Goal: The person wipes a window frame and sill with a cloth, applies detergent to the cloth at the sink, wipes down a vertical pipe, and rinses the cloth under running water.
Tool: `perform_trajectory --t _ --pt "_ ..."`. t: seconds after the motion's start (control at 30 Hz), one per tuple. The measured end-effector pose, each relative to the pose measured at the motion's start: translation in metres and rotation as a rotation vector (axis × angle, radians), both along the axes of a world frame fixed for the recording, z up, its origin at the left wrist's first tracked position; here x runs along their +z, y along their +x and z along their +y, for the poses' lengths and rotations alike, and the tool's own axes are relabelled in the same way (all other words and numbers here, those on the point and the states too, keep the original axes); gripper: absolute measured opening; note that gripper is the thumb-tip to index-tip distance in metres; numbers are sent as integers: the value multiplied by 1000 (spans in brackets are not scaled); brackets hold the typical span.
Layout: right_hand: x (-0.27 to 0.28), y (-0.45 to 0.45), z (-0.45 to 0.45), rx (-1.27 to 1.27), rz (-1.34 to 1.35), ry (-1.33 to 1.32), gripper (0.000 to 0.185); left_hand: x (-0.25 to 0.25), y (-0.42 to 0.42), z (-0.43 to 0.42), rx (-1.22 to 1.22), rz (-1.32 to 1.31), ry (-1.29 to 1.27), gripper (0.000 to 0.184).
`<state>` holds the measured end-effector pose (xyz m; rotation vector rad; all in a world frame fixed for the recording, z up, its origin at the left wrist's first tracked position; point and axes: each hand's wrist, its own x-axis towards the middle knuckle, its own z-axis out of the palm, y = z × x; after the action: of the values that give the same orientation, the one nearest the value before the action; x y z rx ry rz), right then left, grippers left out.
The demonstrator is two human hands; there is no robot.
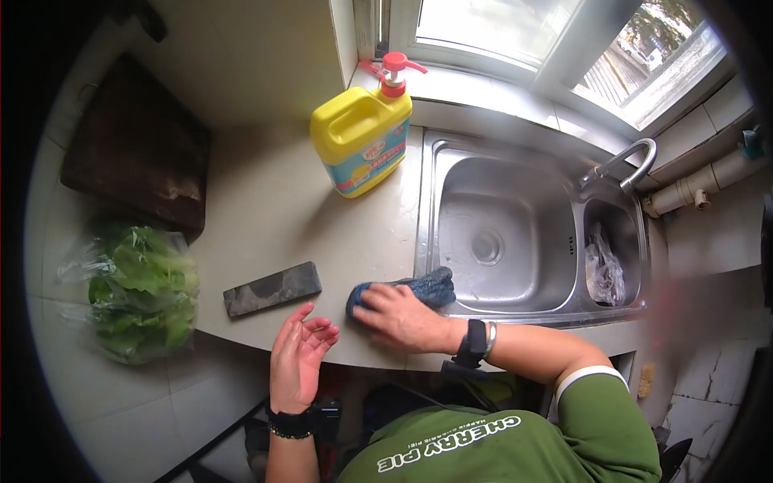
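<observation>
Two bare hands work at the counter (370, 237), and we see the dark blue cloth (436, 287) bunched lengthwise near its front edge, with one end reaching onto the rim of the sink (429, 217). Our right hand (400, 319) lies over the other end, fingers bent across it; we cannot tell whether they clasp the fabric or only press it down. Our left hand (296, 362) holds nothing, its fingers apart and loosely curled, just beside the dark grey block (272, 290).

We judge the cloth light, soft and limp, perhaps slippery if damp, and in no danger of breaking. It should sag anywhere we leave unsupported, so we would gather the thick middle of the bundle under the whole palm. The block looks stiff, heavier and best held by its long sides.
</observation>
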<state>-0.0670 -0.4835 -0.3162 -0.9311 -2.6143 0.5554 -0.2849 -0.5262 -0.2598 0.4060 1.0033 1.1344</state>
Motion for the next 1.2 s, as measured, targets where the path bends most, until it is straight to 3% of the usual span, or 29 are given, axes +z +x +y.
perform_trajectory --t 0.13,0.3,0.37,0.43,0.5,0.6,0.77,0.83,0.9,0.93,0.97,1.03,1.2 --pt "-25 7 17 131 -55 95 45 -5 -12 -6 58 22 -30 35" --pt "-26 21 69 -183 -55 188 48 -11 -16 -4 76 19 -35 35" --pt "-30 30 95 -458 -184 196 48 -12 -18 -3 72 38 -24 35" --pt "-45 48 131 -708 -140 84 46 -15 -20 -2 64 51 -5 35" --pt "-74 73 169 -934 113 38 44 -17 -22 -3 69 54 -25 35" --pt "-87 103 213 -988 127 16 44 -26 -26 -5 67 48 -69 34" --pt "-80 120 218 -1059 -132 253 31 -29 -29 -8 54 42 -90 35" --pt "-74 132 207 -1078 -225 121 34 -27 -30 -7 51 62 -70 35" --pt "-82 157 193 -1241 -115 57 32 -29 -34 -9 58 65 -56 37" --pt "-112 182 198 -1361 85 -5 35 -29 -35 -8 65 65 -49 39" --pt "-88 182 182 -1348 19 43 39 -28 -36 -9 71 62 -52 38" --pt "-79 184 179 -1358 223 175 36 -29 -36 -8 73 55 -60 38" --pt "-23 136 204 -1092 286 474 41 -36 -27 0 19 33 -51 38"
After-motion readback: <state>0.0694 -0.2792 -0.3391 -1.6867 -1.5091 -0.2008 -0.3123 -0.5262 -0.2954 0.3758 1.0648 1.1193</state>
